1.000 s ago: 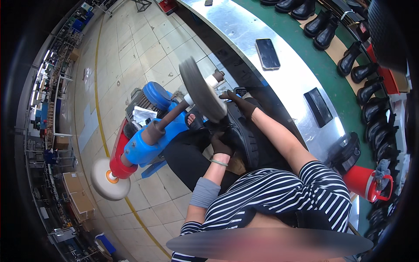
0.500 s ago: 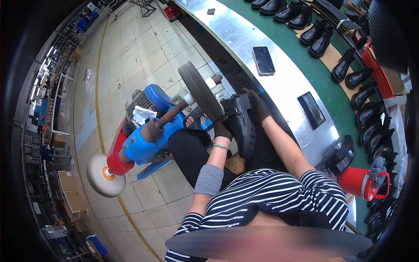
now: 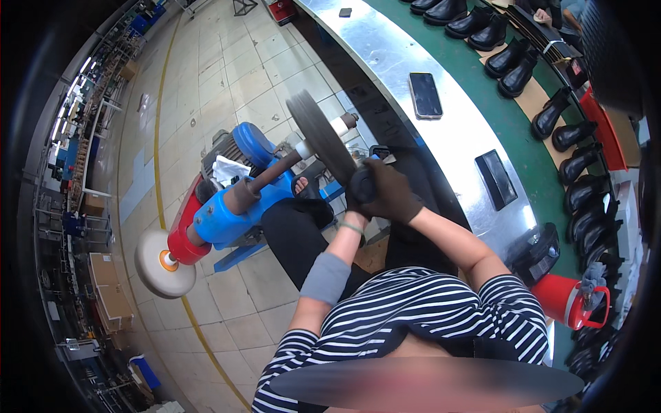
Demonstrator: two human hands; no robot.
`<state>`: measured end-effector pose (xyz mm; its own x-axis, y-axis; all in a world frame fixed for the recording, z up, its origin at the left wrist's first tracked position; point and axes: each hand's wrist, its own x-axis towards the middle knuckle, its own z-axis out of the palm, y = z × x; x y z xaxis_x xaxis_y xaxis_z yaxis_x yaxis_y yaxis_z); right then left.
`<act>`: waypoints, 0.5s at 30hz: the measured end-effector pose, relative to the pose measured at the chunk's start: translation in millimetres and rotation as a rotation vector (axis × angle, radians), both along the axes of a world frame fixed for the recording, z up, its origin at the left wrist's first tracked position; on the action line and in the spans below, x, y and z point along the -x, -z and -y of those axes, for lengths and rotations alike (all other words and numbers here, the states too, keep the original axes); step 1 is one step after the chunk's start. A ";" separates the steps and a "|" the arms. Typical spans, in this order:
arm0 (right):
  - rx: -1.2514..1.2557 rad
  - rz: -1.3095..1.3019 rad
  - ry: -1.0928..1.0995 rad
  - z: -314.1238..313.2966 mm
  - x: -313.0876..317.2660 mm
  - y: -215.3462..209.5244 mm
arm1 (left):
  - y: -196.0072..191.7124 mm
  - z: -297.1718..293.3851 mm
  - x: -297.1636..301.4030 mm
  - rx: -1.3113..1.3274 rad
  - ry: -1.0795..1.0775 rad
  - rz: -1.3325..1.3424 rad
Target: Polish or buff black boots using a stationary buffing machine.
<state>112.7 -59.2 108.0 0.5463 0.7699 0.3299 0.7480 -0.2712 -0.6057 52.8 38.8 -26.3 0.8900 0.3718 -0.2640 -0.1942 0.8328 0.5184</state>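
A black boot [image 3: 363, 184] is pressed up to the dark buffing wheel [image 3: 320, 134], with one rounded end of it toward me. My right hand [image 3: 394, 191], in a brown glove, wraps around the boot from the right. Below and to the left, my left hand [image 3: 356, 208] grips it too, mostly hidden behind the boot and the other hand. Most of the boot's upper is out of sight. The wheel looks smeared, as if spinning, on the shaft of a blue and red polishing machine [image 3: 224, 219].
A pale buffing wheel [image 3: 165, 263] sits at the machine's other end. On the metal bench [image 3: 454, 148] to my right lie a phone [image 3: 425, 95] and a dark flat case [image 3: 496, 180]. Beyond it, black boots [image 3: 516, 72] line a green surface. A red mug [image 3: 561, 301] stands at the right.
The boot has turned from side-on, sole facing right, to end-on toward me. My right hand has swung left and down over it, close to my left hand.
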 end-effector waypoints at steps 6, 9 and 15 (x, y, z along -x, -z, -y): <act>0.247 0.098 -0.228 19.6 8.8 18.5 | 34.6 -7.3 -3.2 -1.789 0.519 -0.548; 0.426 0.340 -0.101 52.0 20.0 5.5 | 107.9 -27.5 -6.3 -1.552 0.137 -0.347; 0.120 0.587 0.183 101.3 -46.3 88.8 | 109.0 -14.9 -24.8 -0.038 -0.005 0.007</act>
<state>159.0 -160.5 19.3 0.4266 0.7315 0.5319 0.8819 -0.4668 -0.0654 77.5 53.7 -135.3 0.8900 0.3856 -0.2435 -0.2015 0.8114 0.5486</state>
